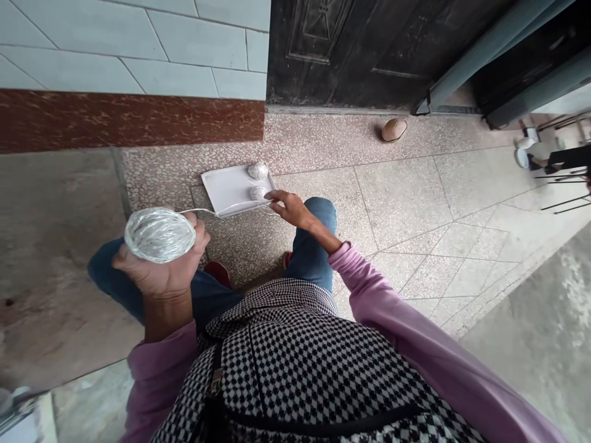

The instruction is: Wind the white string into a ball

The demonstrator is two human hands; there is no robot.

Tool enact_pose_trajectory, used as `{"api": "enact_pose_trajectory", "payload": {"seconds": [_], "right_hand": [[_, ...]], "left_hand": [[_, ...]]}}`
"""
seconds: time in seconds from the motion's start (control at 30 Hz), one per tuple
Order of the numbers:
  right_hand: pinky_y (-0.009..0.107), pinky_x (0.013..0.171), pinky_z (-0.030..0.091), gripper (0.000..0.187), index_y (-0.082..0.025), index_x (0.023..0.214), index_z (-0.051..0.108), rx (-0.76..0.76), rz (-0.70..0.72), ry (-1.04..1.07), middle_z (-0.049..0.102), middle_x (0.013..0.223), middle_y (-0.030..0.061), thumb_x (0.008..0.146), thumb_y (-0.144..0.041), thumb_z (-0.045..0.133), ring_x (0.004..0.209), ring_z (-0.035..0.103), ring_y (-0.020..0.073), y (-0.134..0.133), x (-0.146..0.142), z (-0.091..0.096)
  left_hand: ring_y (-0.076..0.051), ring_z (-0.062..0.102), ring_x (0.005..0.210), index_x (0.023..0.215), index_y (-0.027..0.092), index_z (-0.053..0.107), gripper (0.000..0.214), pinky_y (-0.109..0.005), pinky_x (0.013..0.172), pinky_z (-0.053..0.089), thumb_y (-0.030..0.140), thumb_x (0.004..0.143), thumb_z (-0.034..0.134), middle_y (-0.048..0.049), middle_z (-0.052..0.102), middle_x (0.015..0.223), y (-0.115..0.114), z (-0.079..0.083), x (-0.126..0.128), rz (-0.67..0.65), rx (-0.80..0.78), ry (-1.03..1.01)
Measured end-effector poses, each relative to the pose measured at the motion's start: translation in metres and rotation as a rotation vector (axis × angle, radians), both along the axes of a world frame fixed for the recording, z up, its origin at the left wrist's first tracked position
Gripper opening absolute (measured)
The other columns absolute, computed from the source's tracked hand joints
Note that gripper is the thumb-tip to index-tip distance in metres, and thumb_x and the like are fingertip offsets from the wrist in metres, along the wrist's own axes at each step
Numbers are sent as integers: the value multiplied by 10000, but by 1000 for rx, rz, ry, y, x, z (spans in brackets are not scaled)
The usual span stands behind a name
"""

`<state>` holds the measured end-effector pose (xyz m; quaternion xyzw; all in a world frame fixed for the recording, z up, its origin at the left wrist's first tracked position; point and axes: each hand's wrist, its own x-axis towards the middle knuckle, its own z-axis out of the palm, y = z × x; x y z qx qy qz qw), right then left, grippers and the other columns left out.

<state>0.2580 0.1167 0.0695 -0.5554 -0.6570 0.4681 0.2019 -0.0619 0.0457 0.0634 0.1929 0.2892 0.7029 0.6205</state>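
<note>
Head view, left hand (161,271) fingers gripping thread ball (159,234), right hand (290,208) fingers pinching its strand (203,211)

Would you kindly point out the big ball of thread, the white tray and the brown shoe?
big ball of thread (159,234), head view, middle of the ball.
white tray (228,187), head view, bare surface.
brown shoe (394,130), head view, its upper.

Your left hand (161,271) is raised near your knee, fingers curled in a firm closed grip. Your right hand (290,208) stretches forward on a straightened arm, fingertips pinched together.
</note>
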Motion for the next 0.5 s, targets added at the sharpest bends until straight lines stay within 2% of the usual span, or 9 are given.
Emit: {"api": "enact_pose_trajectory", "payload": {"seconds": [0.07, 0.13, 0.27, 0.37, 0.43, 0.5], "right_hand": [[370, 1122, 754, 292, -153, 1500, 866, 120, -39, 45, 890, 1552, 170, 1254, -152, 709, 1372, 856, 274, -12, -15, 2], [390, 1133, 773, 405, -166, 1676, 814, 138, -33, 187, 820, 1743, 185, 1306, -219, 659, 1487, 826, 295, -27, -38, 6], [361, 1159, 760, 436, -174, 1734, 789, 90, 78, 370, 719, 1907, 192, 1304, -241, 758, 1635, 758, 311, -48, -91, 12], [364, 1212, 729, 379, -176, 1630, 828, 20, 95, 420, 788, 1824, 174, 1258, -225, 880, 1565, 789, 300, -50, -115, 12], [361, 1203, 716, 271, -173, 1503, 856, -31, 94, 440, 874, 1642, 146, 1255, -264, 915, 1429, 825, 275, -50, -118, 12], [328, 1120, 709, 218, -167, 1378, 854, -76, 83, 453, 904, 1405, 109, 1280, -354, 910, 1253, 827, 236, -52, -115, 11]], "left_hand": [[-136, 371, 652, 1084, 237, 823, 929, -292, 525, 288, 907, 521, 1136, -20, 714, 905, -6, 16, 3, -26, -33, 20], [-147, 401, 691, 1100, 235, 838, 949, -298, 556, 326, 867, 460, 1141, -45, 758, 965, -8, 30, 9, -50, -82, 36], [-168, 420, 721, 1079, 241, 817, 922, -310, 587, 336, 833, 448, 1133, -56, 741, 953, -7, 46, 18, -59, -136, 62], [-186, 451, 757, 1107, 243, 800, 886, -314, 618, 347, 855, 545, 1107, -70, 722, 981, -5, 42, 17, -73, -116, 93], [-184, 442, 761, 1140, 233, 790, 850, -308, 617, 331, 838, 624, 1093, -69, 701, 979, -5, 34, 13, -69, -100, 71], [-164, 394, 744, 1167, 225, 765, 816, -293, 603, 296, 799, 685, 1089, -45, 671, 954, -4, 25, 8, -46, -88, 9]]}}
